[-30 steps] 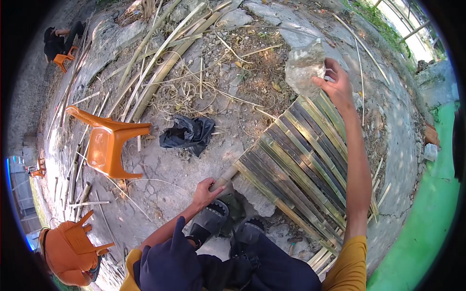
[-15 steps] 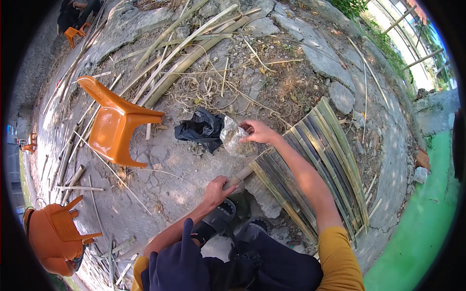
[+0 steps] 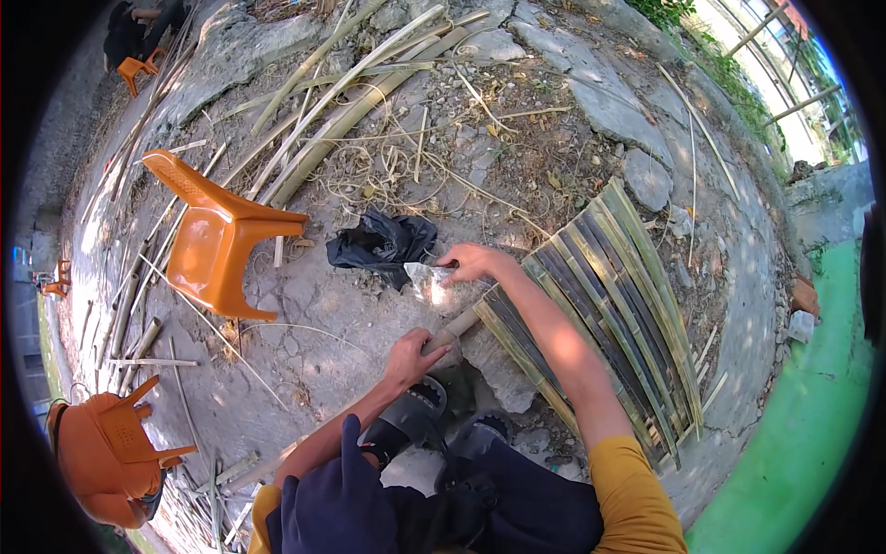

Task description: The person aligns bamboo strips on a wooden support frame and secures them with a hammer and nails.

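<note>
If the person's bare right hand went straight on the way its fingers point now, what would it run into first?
Beyond the rough grey stone in its grip, the right hand would probably meet the crumpled black plastic bag first; depth is hard to judge from this view.

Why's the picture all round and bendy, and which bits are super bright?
In the head view, the fisheye lens leaves dark, rounded edges and makes the bamboo slats look curved; also in the head view, sunlight brightens patches on the right forearm and the pale stone, and the orange chair shines with glare.
</note>
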`<state>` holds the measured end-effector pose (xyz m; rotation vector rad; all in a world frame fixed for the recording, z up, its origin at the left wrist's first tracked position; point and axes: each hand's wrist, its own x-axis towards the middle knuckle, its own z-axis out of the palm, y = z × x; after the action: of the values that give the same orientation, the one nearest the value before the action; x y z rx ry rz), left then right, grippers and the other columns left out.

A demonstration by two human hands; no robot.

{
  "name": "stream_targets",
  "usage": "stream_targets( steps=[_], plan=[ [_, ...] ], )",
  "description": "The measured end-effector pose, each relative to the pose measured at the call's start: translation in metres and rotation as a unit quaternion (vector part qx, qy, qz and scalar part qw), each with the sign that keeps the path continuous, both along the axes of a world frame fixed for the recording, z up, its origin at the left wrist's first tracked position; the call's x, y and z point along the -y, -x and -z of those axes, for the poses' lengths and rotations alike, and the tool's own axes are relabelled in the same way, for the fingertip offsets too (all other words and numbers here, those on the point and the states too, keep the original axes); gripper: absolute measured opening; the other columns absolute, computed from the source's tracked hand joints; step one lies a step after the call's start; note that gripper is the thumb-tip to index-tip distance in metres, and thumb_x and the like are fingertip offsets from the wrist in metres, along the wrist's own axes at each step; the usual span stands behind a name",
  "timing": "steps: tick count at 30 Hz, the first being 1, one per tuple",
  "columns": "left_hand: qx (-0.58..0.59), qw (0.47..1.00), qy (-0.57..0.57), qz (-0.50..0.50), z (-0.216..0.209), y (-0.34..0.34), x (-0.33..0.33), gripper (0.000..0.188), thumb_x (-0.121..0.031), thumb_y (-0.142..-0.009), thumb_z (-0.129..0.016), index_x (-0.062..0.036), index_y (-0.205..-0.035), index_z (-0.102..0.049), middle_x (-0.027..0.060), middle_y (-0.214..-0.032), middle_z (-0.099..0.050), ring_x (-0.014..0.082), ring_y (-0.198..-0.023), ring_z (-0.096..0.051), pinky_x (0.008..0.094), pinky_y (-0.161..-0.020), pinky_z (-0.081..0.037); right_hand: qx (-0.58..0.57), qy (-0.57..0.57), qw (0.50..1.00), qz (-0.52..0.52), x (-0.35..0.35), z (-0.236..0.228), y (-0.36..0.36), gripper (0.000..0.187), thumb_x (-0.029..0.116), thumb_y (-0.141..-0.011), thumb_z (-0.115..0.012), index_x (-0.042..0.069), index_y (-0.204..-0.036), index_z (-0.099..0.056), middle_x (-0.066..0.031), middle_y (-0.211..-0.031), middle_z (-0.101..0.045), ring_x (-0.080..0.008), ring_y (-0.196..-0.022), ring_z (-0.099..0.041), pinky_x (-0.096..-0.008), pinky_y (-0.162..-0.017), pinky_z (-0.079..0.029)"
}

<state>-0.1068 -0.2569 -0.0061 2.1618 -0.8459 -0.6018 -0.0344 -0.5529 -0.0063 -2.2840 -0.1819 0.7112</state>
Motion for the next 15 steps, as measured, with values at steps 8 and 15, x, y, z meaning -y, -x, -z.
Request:
stream_targets(
  steps=[8, 15],
  plan=[
    [-0.017, 0.999, -0.036, 0.007, -0.004, -0.002, 0.003, 0.047, -0.043, -0.086, -0.082, 0.0017, -0.09, -0.066, 0.0186, -0.088, -0.065, 0.0404, -0.081, -0.066, 0.0481, -0.073, -0.052, -0.026, 0.037, 0.996, -0.078, -0.024, 0.002, -0.002, 0.049, 0.028, -0.083, -0.084, 0.025, -0.131, -0.073, -0.0083, -0.121, -0.076, -0.0333, -0.114, -0.07, -0.0466, -0.095, -0.056],
    [0.0, 1.0, 0.013, -0.009, 0.015, -0.001, 0.003, 0.047, -0.039, -0.084, -0.085, 0.004, -0.088, -0.065, 0.02, -0.085, -0.064, 0.0398, -0.078, -0.065, 0.0469, -0.071, -0.052, 0.041, 0.065, 0.988, -0.136, -0.049, 0.017, -0.005, 0.049, 0.017, -0.081, -0.083, 0.026, -0.128, -0.074, -0.0072, -0.12, -0.077, -0.0306, -0.113, -0.071, -0.045, -0.095, -0.058]
  ],
)
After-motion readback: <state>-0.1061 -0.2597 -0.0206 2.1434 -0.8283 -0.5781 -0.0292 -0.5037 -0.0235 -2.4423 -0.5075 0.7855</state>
